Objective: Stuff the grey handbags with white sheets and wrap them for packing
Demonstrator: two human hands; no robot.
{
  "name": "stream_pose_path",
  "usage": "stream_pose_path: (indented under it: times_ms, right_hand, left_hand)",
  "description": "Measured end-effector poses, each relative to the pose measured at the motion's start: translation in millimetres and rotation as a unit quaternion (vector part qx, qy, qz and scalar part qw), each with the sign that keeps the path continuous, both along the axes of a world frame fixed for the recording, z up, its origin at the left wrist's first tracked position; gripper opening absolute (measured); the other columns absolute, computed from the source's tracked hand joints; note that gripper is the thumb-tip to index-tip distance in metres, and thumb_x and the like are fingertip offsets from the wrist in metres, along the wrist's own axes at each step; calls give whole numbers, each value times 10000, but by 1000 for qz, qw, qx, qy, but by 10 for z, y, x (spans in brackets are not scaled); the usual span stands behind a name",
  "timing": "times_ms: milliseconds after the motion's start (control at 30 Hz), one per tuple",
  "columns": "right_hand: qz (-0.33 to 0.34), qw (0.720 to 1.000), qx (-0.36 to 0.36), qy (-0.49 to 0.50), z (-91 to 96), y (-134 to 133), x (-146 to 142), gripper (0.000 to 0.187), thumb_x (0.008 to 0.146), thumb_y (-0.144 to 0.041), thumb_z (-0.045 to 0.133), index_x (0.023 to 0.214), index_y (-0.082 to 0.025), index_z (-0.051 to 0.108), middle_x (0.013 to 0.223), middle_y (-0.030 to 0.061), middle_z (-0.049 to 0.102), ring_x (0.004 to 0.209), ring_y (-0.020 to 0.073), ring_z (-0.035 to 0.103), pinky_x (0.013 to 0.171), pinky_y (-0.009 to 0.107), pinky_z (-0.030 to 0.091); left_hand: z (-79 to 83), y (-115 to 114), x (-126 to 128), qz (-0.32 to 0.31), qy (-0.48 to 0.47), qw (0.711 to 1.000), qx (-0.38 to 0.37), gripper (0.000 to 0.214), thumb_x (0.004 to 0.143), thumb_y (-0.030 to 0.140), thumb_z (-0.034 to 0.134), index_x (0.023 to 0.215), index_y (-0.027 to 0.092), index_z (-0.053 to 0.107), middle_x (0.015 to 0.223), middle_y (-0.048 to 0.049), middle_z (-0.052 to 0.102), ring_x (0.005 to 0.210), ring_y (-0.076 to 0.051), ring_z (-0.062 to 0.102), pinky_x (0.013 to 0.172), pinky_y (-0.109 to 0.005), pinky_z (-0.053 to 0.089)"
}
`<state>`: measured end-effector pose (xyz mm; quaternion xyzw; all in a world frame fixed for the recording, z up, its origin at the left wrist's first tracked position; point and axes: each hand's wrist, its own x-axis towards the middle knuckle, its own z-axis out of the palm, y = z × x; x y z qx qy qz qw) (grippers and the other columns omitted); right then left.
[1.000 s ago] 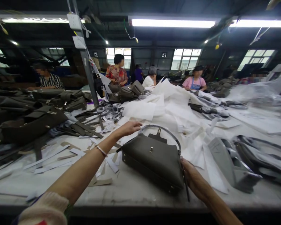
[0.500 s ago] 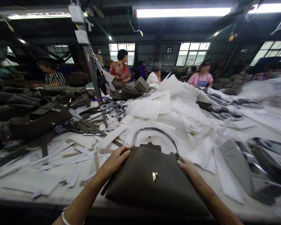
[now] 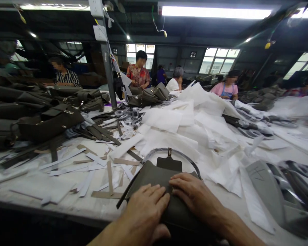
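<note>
A dark olive handbag (image 3: 146, 174) lies at the table's front edge, its wrapped handle (image 3: 154, 151) arching away from me. A flap tab (image 3: 169, 164) with a gold clasp piece (image 3: 169, 152) sticks out beyond the bag's top edge. My left hand (image 3: 149, 208) rests on the front panel with fingers stretched out. On the right side of the panel, my right hand (image 3: 192, 191) lies with its fingers extended and slightly bent. Together the hands hide the gold lock on the front. A dark strap (image 3: 127, 191) hangs along the bag's left side.
White paper sheets (image 3: 166, 119) pile up behind the bag. Paper and brown strips (image 3: 92, 159) are scattered to the left, near stacked olive bags (image 3: 48, 123). Grey bag pieces (image 3: 264, 184) lie right. A metal post (image 3: 108, 71) stands behind; several people work beyond.
Both hands have left the bag's upper corners and now lie on its front panel, covering the lock. The bag sits slightly lower in view, and the camera has shifted a little left.
</note>
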<state>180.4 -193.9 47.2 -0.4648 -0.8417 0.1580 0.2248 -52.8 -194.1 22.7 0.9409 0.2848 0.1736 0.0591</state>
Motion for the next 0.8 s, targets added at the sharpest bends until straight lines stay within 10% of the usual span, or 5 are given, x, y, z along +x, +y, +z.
stream_pose_path:
  times_ms: [200, 367, 533, 800]
  right_hand:
    - [-34, 994, -82, -61, -126, 64, 49, 216, 924, -270, 545, 1026, -255, 735, 962, 49, 739, 898, 222, 682, 826, 319, 517]
    - [-12, 991, -65, -119, -330, -171, 137, 622, 673, -357, 791, 1269, -251, 649, 1284, 114, 664, 1157, 372, 615, 993, 476, 475]
    - [41, 986, 36, -155, -707, -124, 370, 824, 571, -66, 593, 1367, -280, 572, 1323, 81, 634, 1155, 356, 633, 985, 478, 481]
    - [159, 945, 206, -199, -878, 53, 742, 816, 811, -241, 605, 1527, -396, 247, 1281, -38, 643, 992, 291, 719, 792, 399, 537]
  left_hand:
    - [-657, -20, 200, 44, 28, 997, 65, 365, 931, 243, 564, 1283, 153, 528, 1212, -94, 681, 1058, -226, 659, 935, -343, 505]
    - [-699, 65, 308, 55, 31, 998, 29, 303, 913, 235, 581, 1202, 148, 554, 1154, -101, 686, 998, -218, 668, 870, -319, 524]
    - [-561, 146, 329, 40, 77, 996, 26, 203, 923, 190, 526, 1113, 131, 566, 1035, -96, 695, 899, -215, 675, 792, -323, 538]
    - [-570, 201, -87, 20, 83, 978, 188, 514, 978, 422, 446, 1467, 287, 358, 1322, -88, 602, 1198, -287, 576, 997, -490, 462]
